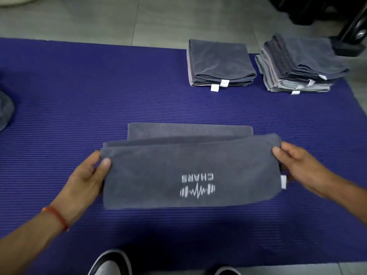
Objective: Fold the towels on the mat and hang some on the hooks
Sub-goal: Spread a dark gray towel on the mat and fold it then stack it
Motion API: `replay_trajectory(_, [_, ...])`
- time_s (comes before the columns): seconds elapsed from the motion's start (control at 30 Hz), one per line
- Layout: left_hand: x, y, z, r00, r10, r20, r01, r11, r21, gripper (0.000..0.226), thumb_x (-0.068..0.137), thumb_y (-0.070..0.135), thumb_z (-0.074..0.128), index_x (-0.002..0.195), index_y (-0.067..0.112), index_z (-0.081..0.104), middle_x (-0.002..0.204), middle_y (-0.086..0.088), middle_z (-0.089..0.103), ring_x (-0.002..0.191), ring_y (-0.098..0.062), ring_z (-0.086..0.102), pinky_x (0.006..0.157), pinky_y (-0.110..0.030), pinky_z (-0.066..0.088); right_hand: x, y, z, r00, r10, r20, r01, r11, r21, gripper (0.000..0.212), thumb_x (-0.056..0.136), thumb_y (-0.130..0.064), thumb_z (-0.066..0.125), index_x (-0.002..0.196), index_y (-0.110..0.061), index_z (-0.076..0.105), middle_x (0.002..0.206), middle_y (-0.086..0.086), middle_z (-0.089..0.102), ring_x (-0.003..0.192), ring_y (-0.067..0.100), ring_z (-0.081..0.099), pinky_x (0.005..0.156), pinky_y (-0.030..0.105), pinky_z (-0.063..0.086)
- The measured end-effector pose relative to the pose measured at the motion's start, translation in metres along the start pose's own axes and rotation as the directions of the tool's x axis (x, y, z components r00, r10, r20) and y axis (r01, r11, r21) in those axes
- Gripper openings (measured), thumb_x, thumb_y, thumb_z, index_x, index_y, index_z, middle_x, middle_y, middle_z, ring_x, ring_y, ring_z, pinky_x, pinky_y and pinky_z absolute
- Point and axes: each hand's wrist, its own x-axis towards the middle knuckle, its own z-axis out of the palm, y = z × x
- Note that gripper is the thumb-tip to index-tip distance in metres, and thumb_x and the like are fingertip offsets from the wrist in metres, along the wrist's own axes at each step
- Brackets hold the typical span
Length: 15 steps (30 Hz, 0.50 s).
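Left hand [87,175] pinches the left end of the grey towel [190,171], thumb on top, fingers curled under the edge. Right hand [297,165] grips the right end the same way, thumb over the top fold, fingers behind. Towel is partly folded, top layer lifted and doubled over toward the person, lower layer flat on the mat and showing past the far edge. White logo [197,185] on the upper face: a barbell with a pulse line and the word CHARS, reading upside down from this view. Small white tag [283,182] sticks out at the right end near the right wrist. Red thread band [56,216] on the left wrist.

Towel sits mid-mat, near the front edge of the purple ribbed mat [79,96]. Far right on the mat: a neat folded stack of grey towels [220,64], and just right of it a taller, messier stack [297,66] hanging partly off the mat corner. Grey cloth bundle [6,110] at the left frame edge. Grey tiled floor [119,18] beyond the mat. Black stand base [349,44] top right. Two shoes, one [111,263] black-and-white, at the bottom edge.
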Motion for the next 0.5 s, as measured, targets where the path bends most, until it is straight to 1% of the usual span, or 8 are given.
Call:
replay_trajectory(0.07, [0.036, 0.005, 0.001, 0.999, 0.035, -0.033, -0.031, 0.994, 0.103, 0.021, 0.105, 0.025, 0.048, 0.119, 0.018, 0.062, 0.099, -0.011, 0.076, 0.088, -0.022, 0.075, 0.072, -0.036, 0.063, 0.030, -0.005, 0.006, 0.995, -0.026, -0.092, 0.024, 0.999, -0.028, 0.025, 0.108, -0.026, 0.046, 0.116, -0.011, 0.065, 0.104, 0.015, 0.074, 0.092, 0.032, 0.072, 0.079, 0.050, 0.061])
replay_trajectory(0.13, [0.074, 0.005, 0.003, 0.998, 0.010, -0.058, 0.004, 0.973, 0.232, 0.018, 0.104, 0.020, 0.053, 0.107, 0.004, 0.063, 0.084, -0.013, 0.073, 0.073, -0.019, 0.073, 0.062, -0.029, 0.061, 0.059, -0.004, 0.012, 0.986, -0.058, -0.156, 0.026, 0.980, -0.198, 0.026, 0.106, -0.031, 0.052, 0.101, -0.010, 0.066, 0.089, 0.011, 0.074, 0.081, 0.030, 0.072, 0.074, 0.048, 0.062])
replay_trajectory(0.17, [0.092, 0.001, 0.005, 0.998, -0.004, -0.063, 0.024, 0.947, 0.321, 0.019, 0.103, 0.018, 0.056, 0.097, 0.000, 0.062, 0.075, -0.012, 0.070, 0.063, -0.017, 0.070, 0.061, -0.030, 0.059, 0.069, -0.004, 0.015, 0.984, -0.064, -0.168, 0.012, 0.955, -0.295, 0.028, 0.104, -0.032, 0.054, 0.093, -0.010, 0.066, 0.083, 0.009, 0.072, 0.078, 0.030, 0.071, 0.072, 0.044, 0.060])
replay_trajectory(0.2, [0.106, -0.002, 0.005, 0.997, -0.013, -0.071, 0.042, 0.907, 0.419, 0.022, 0.102, 0.018, 0.058, 0.088, 0.001, 0.061, 0.068, -0.009, 0.067, 0.058, -0.018, 0.065, 0.062, -0.032, 0.056, 0.078, -0.003, 0.018, 0.984, -0.052, -0.172, -0.017, 0.925, -0.380, 0.031, 0.104, -0.032, 0.054, 0.086, -0.009, 0.063, 0.079, 0.009, 0.069, 0.075, 0.030, 0.068, 0.068, 0.039, 0.056])
replay_trajectory(0.27, [0.122, -0.005, 0.006, 0.995, -0.029, -0.095, 0.077, 0.835, 0.545, 0.027, 0.100, 0.021, 0.060, 0.079, 0.005, 0.059, 0.063, -0.006, 0.065, 0.057, -0.018, 0.063, 0.060, -0.027, 0.048, 0.090, -0.002, 0.023, 0.983, -0.010, -0.181, -0.078, 0.876, -0.476, 0.034, 0.104, -0.029, 0.052, 0.081, -0.005, 0.060, 0.080, 0.010, 0.065, 0.076, 0.029, 0.063, 0.068, 0.036, 0.050])
replay_trajectory(0.37, [0.128, -0.006, 0.005, 0.994, -0.028, -0.106, 0.081, 0.842, 0.533, 0.025, 0.101, 0.020, 0.058, 0.086, 0.001, 0.059, 0.066, -0.010, 0.066, 0.056, -0.020, 0.064, 0.045, -0.015, 0.046, 0.098, -0.001, 0.025, 0.974, 0.037, -0.221, -0.142, 0.865, -0.481, 0.032, 0.105, -0.029, 0.049, 0.086, -0.005, 0.062, 0.089, 0.012, 0.066, 0.086, 0.032, 0.064, 0.078, 0.037, 0.050])
replay_trajectory(0.4, [0.128, -0.005, 0.006, 0.993, -0.028, -0.113, 0.085, 0.839, 0.537, 0.024, 0.102, 0.021, 0.056, 0.089, 0.001, 0.059, 0.068, -0.011, 0.066, 0.057, -0.022, 0.065, 0.045, -0.017, 0.047, 0.099, 0.000, 0.024, 0.971, 0.043, -0.236, -0.154, 0.867, -0.475, 0.032, 0.105, -0.029, 0.048, 0.088, -0.006, 0.062, 0.091, 0.012, 0.066, 0.089, 0.033, 0.063, 0.078, 0.037, 0.048])
replay_trajectory(0.5, [0.130, -0.007, 0.007, 0.993, -0.003, -0.121, 0.070, 0.829, 0.555, 0.022, 0.103, 0.025, 0.054, 0.090, 0.006, 0.056, 0.069, -0.017, 0.068, 0.059, -0.031, 0.068, 0.054, -0.032, 0.055, 0.100, 0.002, 0.024, 0.963, 0.038, -0.269, -0.163, 0.873, -0.459, 0.033, 0.106, -0.030, 0.046, 0.087, -0.007, 0.058, 0.093, 0.014, 0.064, 0.088, 0.033, 0.060, 0.074, 0.036, 0.044])
